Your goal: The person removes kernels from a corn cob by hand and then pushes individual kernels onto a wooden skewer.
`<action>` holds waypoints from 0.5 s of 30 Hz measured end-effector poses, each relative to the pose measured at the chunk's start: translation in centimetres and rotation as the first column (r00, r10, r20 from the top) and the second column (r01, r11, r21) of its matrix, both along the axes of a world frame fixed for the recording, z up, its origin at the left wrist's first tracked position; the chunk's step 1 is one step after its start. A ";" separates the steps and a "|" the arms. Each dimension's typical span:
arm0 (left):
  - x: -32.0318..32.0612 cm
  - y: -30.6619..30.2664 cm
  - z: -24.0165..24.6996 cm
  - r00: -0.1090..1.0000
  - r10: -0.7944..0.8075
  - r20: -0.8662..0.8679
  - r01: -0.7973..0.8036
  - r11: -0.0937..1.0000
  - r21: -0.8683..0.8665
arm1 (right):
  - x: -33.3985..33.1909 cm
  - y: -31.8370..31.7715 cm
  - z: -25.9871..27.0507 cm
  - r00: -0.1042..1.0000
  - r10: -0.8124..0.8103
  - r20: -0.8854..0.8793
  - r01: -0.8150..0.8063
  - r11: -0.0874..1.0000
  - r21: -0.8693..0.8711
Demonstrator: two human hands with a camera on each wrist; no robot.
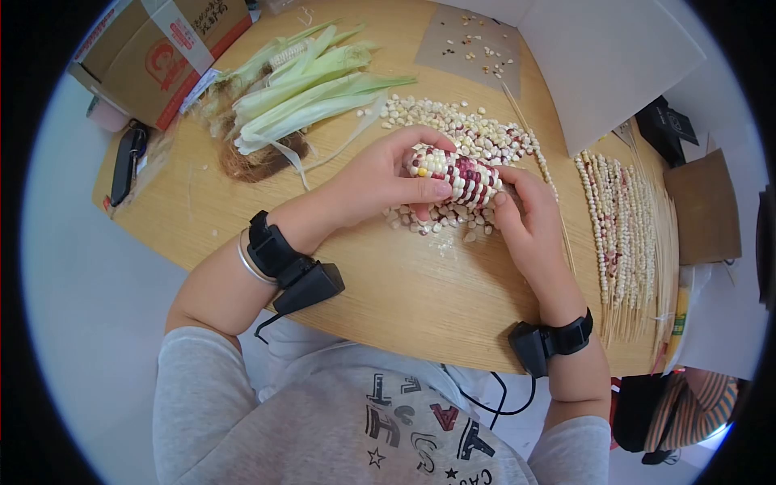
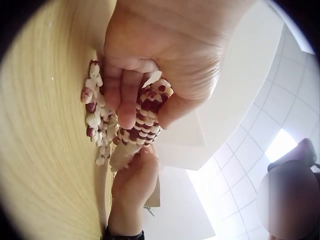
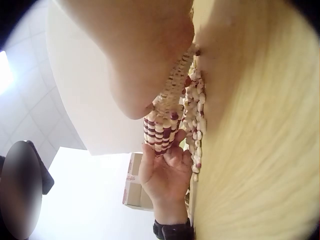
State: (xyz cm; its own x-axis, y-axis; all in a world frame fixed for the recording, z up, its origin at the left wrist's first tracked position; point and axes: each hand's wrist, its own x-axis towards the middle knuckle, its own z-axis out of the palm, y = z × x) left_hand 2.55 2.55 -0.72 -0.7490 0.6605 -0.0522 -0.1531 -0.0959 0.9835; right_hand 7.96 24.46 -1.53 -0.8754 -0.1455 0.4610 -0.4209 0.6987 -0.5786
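Note:
An ear of corn (image 1: 467,179) with white and dark red kernels is held in both hands over the table. My left hand (image 1: 376,182) grips its left end, thumb along the near side and fingers round the far side. My right hand (image 1: 529,222) holds the other end, thumb tip at the edge of the kernel rows. In the right wrist view a bare, stripped stretch of cob (image 3: 175,82) shows beside the right hand. Loose kernels (image 1: 485,137) lie in a pile on the table behind and beneath the ear.
Corn husks (image 1: 307,101) with brown silk lie at the back left near a cardboard box (image 1: 174,56). Strings of kernels on thin sticks (image 1: 618,234) are laid at the right. A grey sheet (image 1: 444,48) with scattered bits lies at the back, beside a white panel (image 1: 602,65).

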 end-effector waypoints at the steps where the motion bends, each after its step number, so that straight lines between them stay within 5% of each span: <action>1: 0.0 0.0 0.0 1.000 0.006 0.000 -0.006 1.000 -0.009 | 0.0 0.0 -0.1 0.999 0.018 -0.030 -0.019 1.000 -0.022; 15: -0.2 -0.1 -0.2 1.000 0.001 0.023 -0.001 1.000 -0.005 | -0.2 0.2 -0.4 0.998 0.041 0.047 -0.039 0.999 -0.035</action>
State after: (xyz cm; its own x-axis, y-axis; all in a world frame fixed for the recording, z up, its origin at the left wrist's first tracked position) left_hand 2.39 2.45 -0.93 -0.7481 0.6596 -0.0724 -0.1755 -0.0914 0.9802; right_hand 7.76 24.66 -1.98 -0.8902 -0.1661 0.4242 -0.4196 0.6616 -0.6215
